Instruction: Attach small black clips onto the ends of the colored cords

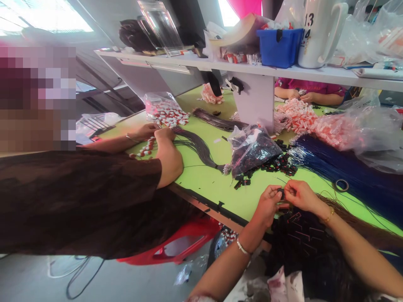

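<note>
Near the table's front edge, my left hand [267, 205] is closed around a small black plastic connector [281, 193], pinched between thumb and fingers. My right hand [300, 195] meets it from the right, its fingers pressed together at the connector; what they hold is too small to make out. Just beyond lie loose black connectors [242, 182] beside a clear bag [252, 151] full of dark pieces. A bundle of dark blue wires [340, 167] with bare, pale ends stretches to the right. Brown wires [346, 212] run beneath my right forearm. More black connectors [299, 235] are heaped below my hands.
On the left a co-worker's hands [160, 131] work at grey wires [201, 144] and red-and-white connectors [170, 113]. Another person sits opposite. Pink connectors [299, 115] lie behind the blue wires. A shelf [195, 63] carries a blue bin [278, 48] and mug [317, 37]. A tape roll [341, 185] rests on the wires.
</note>
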A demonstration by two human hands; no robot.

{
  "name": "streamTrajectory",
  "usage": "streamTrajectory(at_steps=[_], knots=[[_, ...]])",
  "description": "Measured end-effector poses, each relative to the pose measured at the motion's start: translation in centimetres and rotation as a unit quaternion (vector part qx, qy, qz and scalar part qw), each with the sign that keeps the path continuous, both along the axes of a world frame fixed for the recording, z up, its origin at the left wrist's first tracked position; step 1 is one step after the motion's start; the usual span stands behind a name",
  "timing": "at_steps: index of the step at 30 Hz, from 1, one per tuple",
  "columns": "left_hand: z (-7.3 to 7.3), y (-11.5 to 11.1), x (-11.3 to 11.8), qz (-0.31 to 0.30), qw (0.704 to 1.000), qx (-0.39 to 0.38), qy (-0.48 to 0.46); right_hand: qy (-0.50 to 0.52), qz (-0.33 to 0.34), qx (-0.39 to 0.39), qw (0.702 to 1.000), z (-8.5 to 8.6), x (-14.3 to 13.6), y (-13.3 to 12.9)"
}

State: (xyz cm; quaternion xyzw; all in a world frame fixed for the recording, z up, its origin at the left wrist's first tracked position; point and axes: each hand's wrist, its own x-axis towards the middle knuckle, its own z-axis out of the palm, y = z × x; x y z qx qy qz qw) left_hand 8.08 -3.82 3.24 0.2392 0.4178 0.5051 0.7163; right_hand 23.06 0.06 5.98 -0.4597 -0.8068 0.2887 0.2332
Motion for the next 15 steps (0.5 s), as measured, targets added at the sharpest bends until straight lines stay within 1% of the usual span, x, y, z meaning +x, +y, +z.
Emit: streamTrajectory(at_steps=[4,9,11,13,14,15], knots=[[0.0,0.2,-0.3,0.001,1.000,-0.021,-0.002,-0.018,0.019,-0.005,1.000,0.4,0.2,0.1],[-0.2,0.3,0.0,0.002,1.000,-0.010,0.023,-0.017,-0.002,-0.015,1.000,-0.5,-0.1,-0.1],[0.0,0.1,0.2,0.000,0.999,-0.004,0.037,0.006,0.011,-0.039,0.999,-0.7,0.3,0.3],[0.6,-0.6,0.5,0.010,0.997,0.035,0.069,0.056,0.029,-0.090,0.994,-0.5,1.0,1.0],[1.1,-1.2,0.7,0.013,0.992,0.076,0.099,0.083,0.033,-0.118,0.989,-0.3,1.4,1.5],[1.7,-1.8,0.9,0.006,0.981,0.134,0.137,0.103,0.029,-0.142,0.984,-0.1,1.7,2.1]])
